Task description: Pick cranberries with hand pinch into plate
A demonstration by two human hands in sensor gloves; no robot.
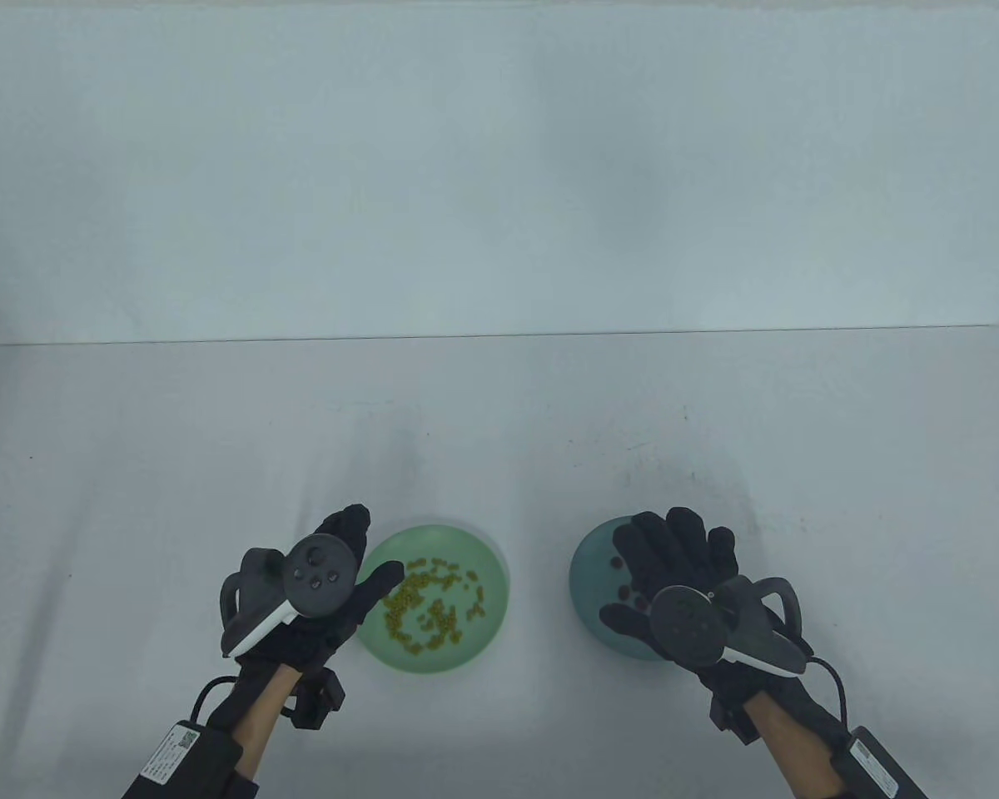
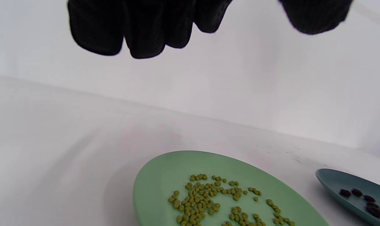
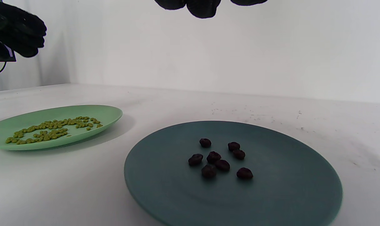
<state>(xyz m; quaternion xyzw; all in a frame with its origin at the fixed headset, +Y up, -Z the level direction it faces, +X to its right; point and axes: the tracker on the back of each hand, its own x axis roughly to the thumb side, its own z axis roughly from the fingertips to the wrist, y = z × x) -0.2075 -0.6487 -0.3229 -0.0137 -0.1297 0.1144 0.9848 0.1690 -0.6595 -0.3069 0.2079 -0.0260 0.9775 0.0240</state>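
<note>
Overhead, we saw the white table (image 1: 499,416), then our left hand (image 1: 316,587) at nine o'clock of the pale green round plate (image 1: 483,558) of small yellow-green beans (image 1: 424,607), fingers spread, holding nothing. Our right hand (image 1: 674,574) hovered loosely spread over the dark teal round plate (image 3: 271,194), where eight dark wrinkled cranberries (image 3: 219,158) lay, probably light, soft and tacky, best pinched singly across their sides.

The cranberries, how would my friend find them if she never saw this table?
On the white table sit two plates. Look under the right hand, at the dark teal plate. The cranberries are its few big, dark lumps, unlike the many tiny yellow-green bits on the light green plate.
</note>
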